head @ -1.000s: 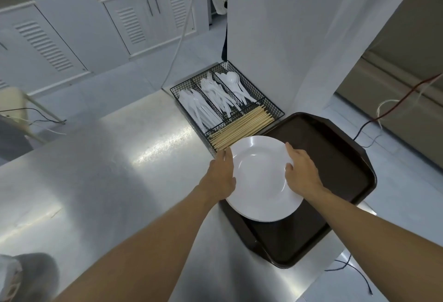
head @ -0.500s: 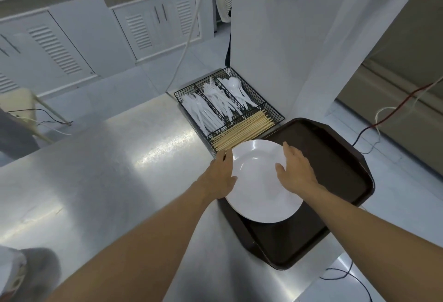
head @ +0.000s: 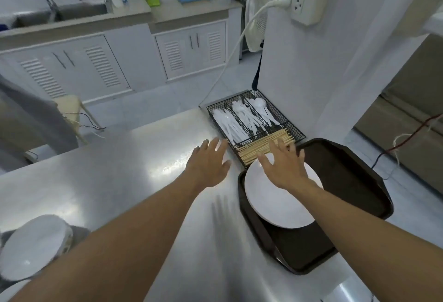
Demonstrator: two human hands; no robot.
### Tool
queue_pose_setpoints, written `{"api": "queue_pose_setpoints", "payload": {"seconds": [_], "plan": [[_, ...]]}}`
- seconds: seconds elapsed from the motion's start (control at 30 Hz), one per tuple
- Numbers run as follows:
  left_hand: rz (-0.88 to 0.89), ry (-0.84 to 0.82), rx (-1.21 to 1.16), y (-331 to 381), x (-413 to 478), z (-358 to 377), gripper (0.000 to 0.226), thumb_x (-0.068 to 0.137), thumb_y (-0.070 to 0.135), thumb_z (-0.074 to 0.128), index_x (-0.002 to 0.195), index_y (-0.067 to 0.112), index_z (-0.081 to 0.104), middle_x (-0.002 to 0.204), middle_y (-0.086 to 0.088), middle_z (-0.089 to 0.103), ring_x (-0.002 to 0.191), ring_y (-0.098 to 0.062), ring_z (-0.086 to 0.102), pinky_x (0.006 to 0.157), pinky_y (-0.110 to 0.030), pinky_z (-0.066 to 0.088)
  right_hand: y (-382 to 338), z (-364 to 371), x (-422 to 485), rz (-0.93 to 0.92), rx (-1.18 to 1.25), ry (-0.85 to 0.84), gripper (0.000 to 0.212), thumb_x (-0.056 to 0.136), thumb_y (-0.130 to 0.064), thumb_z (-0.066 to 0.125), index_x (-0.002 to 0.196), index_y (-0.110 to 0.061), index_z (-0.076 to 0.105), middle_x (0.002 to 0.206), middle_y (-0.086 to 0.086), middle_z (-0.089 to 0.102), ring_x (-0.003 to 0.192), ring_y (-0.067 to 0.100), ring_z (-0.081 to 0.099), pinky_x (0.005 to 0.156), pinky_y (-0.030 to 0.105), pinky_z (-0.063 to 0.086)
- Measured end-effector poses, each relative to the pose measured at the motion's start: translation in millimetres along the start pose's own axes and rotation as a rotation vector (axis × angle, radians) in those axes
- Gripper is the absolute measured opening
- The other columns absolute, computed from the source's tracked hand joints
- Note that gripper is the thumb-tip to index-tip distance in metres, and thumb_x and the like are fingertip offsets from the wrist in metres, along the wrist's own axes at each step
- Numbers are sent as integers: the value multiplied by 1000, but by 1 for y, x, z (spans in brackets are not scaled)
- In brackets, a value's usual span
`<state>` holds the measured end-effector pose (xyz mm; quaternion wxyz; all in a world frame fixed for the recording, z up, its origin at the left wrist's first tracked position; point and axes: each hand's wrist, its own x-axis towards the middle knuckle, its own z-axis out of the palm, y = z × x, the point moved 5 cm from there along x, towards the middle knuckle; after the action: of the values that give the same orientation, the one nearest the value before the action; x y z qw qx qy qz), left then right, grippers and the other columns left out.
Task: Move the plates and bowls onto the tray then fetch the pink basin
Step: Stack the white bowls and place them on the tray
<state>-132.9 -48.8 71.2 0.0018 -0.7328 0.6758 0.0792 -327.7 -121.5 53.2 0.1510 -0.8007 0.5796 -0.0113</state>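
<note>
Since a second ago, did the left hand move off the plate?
Yes. The left hand has left the plate rim and now hovers open over the steel counter, left of the tray.

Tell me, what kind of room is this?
Probably a canteen or restaurant kitchen. There is a steel counter, a wire caddy full of plastic cutlery and chopsticks, a brown serving tray with a white plate on it, and a sink at the back.

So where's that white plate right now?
The white plate lies in the brown tray, at its left end, just below the chopsticks in the wire caddy.
</note>
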Motion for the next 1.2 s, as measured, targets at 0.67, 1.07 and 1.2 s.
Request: {"api": "queue_pose_setpoints", "payload": {"seconds": [0.67, 1.07, 1.2], "plan": [[-423, 8, -40, -190, -174, -25, 69, 97, 47, 36, 154, 20, 9, 163, -7, 12, 145, -38, 20, 117, -49, 23, -223, 41, -53, -342, 127, -59, 73, 96, -63, 30, 155, -20, 26, 164, 6, 17, 150, 33, 10, 120, 45, 11], [-676, 7, -143, -290, -272, 12, 68, 96, 45, 42, 153, 21, 13, 162, -6, 16, 142, -37, 28, 115, -49, 30, -344, 101, -77, -525, 173, -244, 68, 98, -58, 35, 156, -24, 23, 165, -1, 11, 151, 23, 11, 116, 40, 19], [-734, -11, -149, -317, -298, 32, 70, 94, 45, 44, 151, 19, 14, 161, -8, 19, 141, -39, 30, 115, -50, 30, -382, 129, -85, -589, 175, -317, 67, 98, -57, 38, 155, -24, 25, 165, 0, 12, 145, 23, 29, 115, 40, 22]]}}
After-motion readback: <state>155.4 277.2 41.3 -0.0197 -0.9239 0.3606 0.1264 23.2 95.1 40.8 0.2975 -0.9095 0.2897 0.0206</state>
